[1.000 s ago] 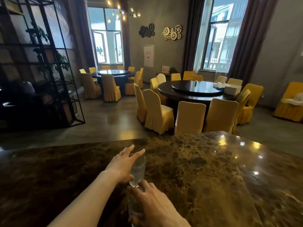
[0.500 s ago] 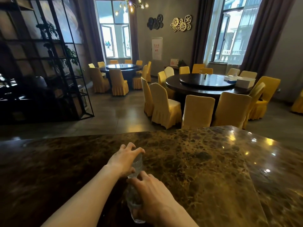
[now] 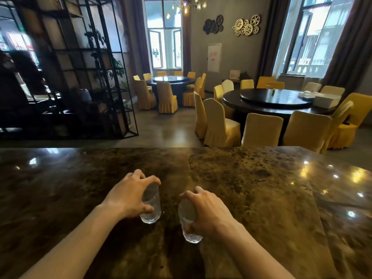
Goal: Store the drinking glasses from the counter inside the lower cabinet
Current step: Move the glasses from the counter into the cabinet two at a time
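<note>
Two clear drinking glasses are above the dark marble counter. My left hand grips the left glass from above, fingers wrapped round its rim. My right hand grips the right glass the same way, a little nearer to me. Both glasses are upright and a hand's width apart. I cannot tell whether their bases touch the counter. The lower cabinet is out of view.
Beyond the counter's far edge lies a dining room with round dark tables and yellow-covered chairs. A tall black metal shelf stands at the left. Nothing else rests on the counter.
The two glasses were close together, one behind the other; now each hand holds one and they are side by side, apart. The view has shifted right and down.
</note>
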`<control>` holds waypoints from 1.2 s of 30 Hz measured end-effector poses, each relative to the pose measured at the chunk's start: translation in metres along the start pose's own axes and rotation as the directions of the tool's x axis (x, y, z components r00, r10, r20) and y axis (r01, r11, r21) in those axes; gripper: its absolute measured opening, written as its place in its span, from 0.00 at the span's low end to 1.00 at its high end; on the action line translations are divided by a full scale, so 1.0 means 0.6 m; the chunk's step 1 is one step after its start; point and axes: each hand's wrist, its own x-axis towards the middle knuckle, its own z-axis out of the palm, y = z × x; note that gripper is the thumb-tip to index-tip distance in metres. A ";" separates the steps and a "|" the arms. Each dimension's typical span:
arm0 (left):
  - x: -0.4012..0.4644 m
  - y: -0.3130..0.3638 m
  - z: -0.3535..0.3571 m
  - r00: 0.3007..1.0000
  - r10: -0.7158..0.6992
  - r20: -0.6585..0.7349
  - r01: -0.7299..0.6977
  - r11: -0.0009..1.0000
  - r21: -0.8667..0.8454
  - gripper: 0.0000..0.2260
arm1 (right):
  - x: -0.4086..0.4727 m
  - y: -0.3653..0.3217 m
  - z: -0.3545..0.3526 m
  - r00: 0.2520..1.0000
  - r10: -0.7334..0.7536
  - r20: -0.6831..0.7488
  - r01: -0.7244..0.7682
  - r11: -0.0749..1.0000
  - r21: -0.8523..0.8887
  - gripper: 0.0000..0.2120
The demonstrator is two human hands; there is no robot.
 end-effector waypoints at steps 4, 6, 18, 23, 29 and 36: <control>-0.116 -0.008 0.005 0.999 0.033 0.015 -0.033 0.999 -0.036 0.32 | -0.069 -0.069 0.001 0.999 0.024 -0.032 -0.024 1.000 0.002 0.39; -0.171 -0.013 0.010 0.999 0.053 -0.005 -0.053 0.998 -0.032 0.32 | -0.107 -0.101 0.005 0.997 0.050 -0.054 -0.050 0.999 0.002 0.39; -0.394 0.000 0.099 0.998 0.063 0.015 -0.062 0.998 -0.009 0.33 | -0.307 -0.209 0.066 0.992 0.121 0.037 -0.122 0.992 0.035 0.38; -0.423 0.033 0.155 0.999 0.032 0.003 -0.031 0.998 -0.058 0.34 | -0.338 -0.186 0.112 0.993 0.106 0.046 -0.110 0.991 0.082 0.39; -0.422 0.069 0.253 1.000 -0.005 0.029 0.008 0.996 -0.094 0.33 | -0.361 -0.116 0.198 0.991 0.105 0.080 -0.116 0.983 0.145 0.38; -0.415 0.081 0.416 0.992 -0.085 0.093 0.097 0.987 -0.130 0.37 | -0.377 -0.037 0.342 0.975 0.140 0.173 -0.157 0.984 0.089 0.39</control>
